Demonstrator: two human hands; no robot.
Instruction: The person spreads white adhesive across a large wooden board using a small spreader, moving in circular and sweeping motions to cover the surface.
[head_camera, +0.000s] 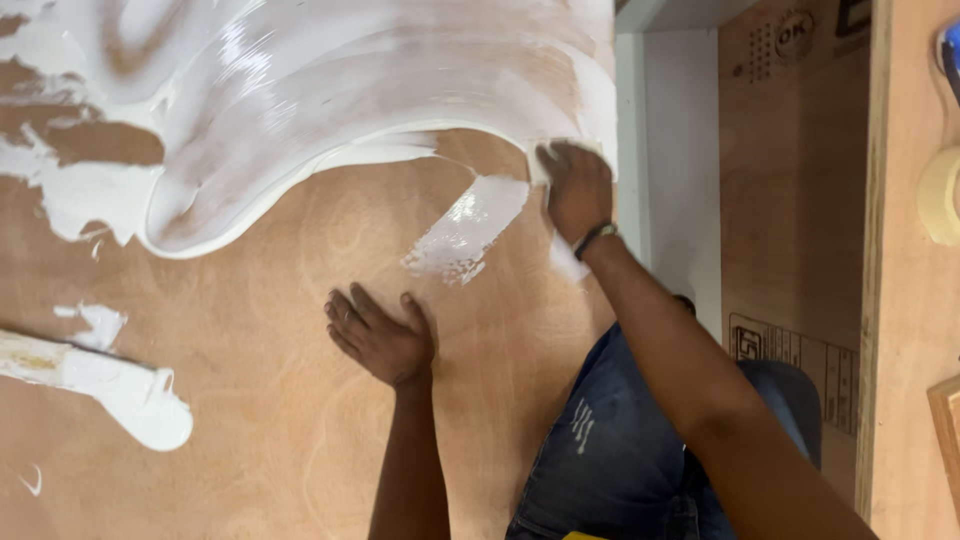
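Right hand (575, 190) presses a white spreader, mostly hidden, into the white paste (300, 90) at the plywood sheet (250, 400) edge. Left hand (380, 340) lies flat, fingers spread, empty. Advise firm, overlapping strokes for 1 even coat.

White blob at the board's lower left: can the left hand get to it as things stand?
Probably yes. The left hand lies flat and empty on the plywood board, and only bare wood shows between it and the white blob. It is still a long sideways stretch.

glossy wet white glue (300, 90) on matt plywood board (250, 400)
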